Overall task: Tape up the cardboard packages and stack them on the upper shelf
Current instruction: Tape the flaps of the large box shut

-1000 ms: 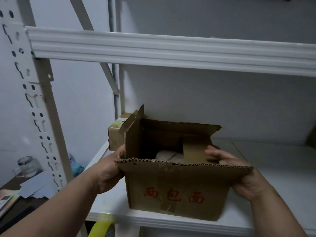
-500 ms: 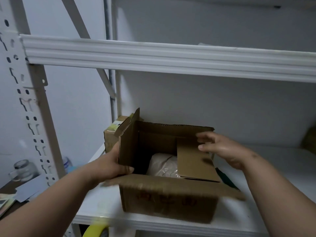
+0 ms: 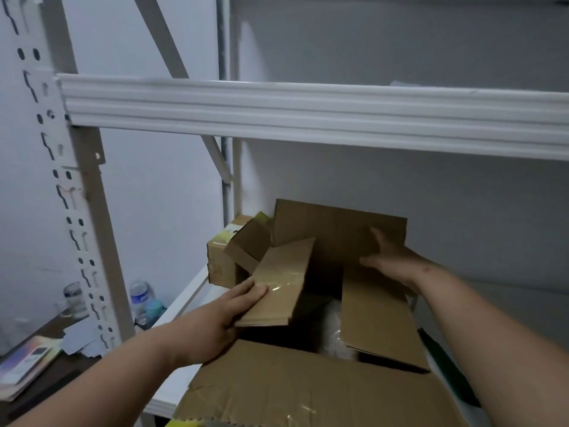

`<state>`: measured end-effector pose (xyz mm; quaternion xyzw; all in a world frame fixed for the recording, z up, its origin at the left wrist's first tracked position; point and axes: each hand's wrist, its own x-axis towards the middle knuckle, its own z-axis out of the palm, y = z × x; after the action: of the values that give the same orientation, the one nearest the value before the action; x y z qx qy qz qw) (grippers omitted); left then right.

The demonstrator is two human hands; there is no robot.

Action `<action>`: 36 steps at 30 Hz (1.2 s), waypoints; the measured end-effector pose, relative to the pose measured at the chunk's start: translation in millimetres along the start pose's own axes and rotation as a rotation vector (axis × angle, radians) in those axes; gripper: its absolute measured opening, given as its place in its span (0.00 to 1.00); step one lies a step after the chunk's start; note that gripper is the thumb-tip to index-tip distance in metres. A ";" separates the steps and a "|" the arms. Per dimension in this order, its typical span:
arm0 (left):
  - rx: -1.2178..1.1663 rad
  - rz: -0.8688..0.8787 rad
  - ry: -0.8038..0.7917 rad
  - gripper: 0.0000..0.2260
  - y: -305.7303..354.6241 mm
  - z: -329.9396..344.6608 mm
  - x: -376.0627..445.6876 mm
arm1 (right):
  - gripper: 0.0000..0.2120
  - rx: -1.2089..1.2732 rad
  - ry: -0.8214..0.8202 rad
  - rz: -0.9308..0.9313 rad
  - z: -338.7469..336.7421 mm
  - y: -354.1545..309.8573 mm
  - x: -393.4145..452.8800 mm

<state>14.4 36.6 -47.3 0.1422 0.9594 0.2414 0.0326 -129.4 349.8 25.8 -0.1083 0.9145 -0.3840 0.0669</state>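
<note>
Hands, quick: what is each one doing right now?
Left hand: open, fingers pressing the left flap.
Right hand: open, against the back flap.

**Materials and finishes**

Cardboard box (image 3: 308, 392): matt brown corrugated board, torn ragged front edge; left flap (image 3: 281, 286) bears glossy clear tape. Shelf beam (image 3: 308, 115): white painted metal, smooth, ribbed. Bottle (image 3: 139, 298): clear plastic. Desk (image 3: 52, 374): dark wood.
</note>
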 end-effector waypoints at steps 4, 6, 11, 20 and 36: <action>-0.092 -0.039 -0.227 0.31 3.8 -17.7 1.3 | 0.35 0.076 0.012 0.014 6.7 12.7 9.1; -0.333 -0.103 -0.294 0.40 8.4 -27.8 2.0 | 0.29 0.048 -0.012 -0.005 8.4 16.1 5.1; -0.415 -0.096 -0.243 0.54 14.3 -31.0 7.4 | 0.18 0.305 0.117 -0.077 -3.0 30.3 -18.0; -1.052 0.041 -0.331 0.41 -31.9 -16.1 -10.8 | 0.45 1.425 -0.384 -0.328 15.9 118.6 -119.5; -0.416 -0.198 0.267 0.45 21.4 -7.6 17.2 | 0.44 -0.010 0.437 0.098 44.7 40.8 -109.6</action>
<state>2.4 56.2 -30.4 0.0047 0.8941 0.4458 -0.0424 -20.1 374.2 -30.3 0.0217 0.9134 -0.3899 -0.1147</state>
